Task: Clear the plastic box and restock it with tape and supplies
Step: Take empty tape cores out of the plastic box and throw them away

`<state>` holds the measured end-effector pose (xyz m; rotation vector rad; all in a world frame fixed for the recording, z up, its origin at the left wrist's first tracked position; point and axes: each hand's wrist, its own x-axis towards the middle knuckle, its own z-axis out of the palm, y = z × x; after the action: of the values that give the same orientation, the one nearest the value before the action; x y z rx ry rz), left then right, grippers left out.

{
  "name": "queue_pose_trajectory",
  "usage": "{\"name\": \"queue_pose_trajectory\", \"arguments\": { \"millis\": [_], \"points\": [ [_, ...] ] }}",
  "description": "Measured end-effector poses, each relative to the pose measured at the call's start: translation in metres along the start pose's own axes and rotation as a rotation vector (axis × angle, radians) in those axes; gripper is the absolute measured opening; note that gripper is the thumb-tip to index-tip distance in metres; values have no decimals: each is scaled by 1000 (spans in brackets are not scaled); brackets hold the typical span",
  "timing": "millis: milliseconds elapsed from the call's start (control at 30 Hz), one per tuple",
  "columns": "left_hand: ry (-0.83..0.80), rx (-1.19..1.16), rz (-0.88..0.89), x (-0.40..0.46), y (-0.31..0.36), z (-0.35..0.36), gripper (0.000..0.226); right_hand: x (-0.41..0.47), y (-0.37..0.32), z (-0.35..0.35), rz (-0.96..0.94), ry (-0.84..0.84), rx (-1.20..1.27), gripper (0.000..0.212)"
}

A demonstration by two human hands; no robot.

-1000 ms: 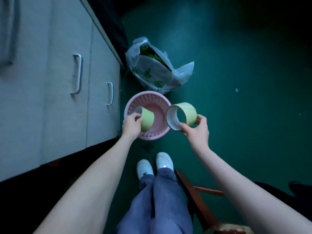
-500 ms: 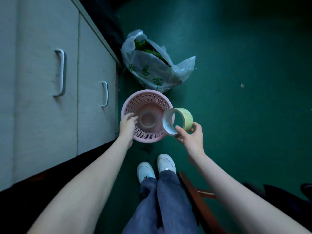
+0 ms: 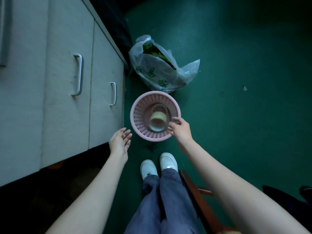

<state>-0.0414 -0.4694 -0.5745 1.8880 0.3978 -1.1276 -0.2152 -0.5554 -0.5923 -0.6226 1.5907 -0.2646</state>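
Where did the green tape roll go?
In the head view, the green tape roll is inside the pink basket on the floor, by the right hand, just below the plastic bag.

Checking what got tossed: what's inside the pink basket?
The pink basket holds one pale green tape roll, blurred; a second ring seems to lie beneath it, mostly covered.

Perforated pink plastic basket [image 3: 135, 115]; crinkled glossy plastic bag [image 3: 168, 76].

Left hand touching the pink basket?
Apart. Head view shows dark floor between the open left hand and the pink basket rim.
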Motion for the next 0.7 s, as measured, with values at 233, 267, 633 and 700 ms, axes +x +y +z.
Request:
{"name": "queue_pose_trajectory", "arguments": {
  "millis": [233,267,633,700],
  "points": [
    [-72,91,0,-40,13,3,26,-43,-29,-22,-40,-34,6,21],
    [-76,102,5,-52,16,2,26,-54,-36,-26,-47,-42,9,20],
    [-131,104,85,-239,92,-37,28,-248,-140,-57,-189,-135,-18,20],
    [-178,124,131,-273,109,-43,29,-285,-152,-60,-222,-180,-52,19]
  ]
}}
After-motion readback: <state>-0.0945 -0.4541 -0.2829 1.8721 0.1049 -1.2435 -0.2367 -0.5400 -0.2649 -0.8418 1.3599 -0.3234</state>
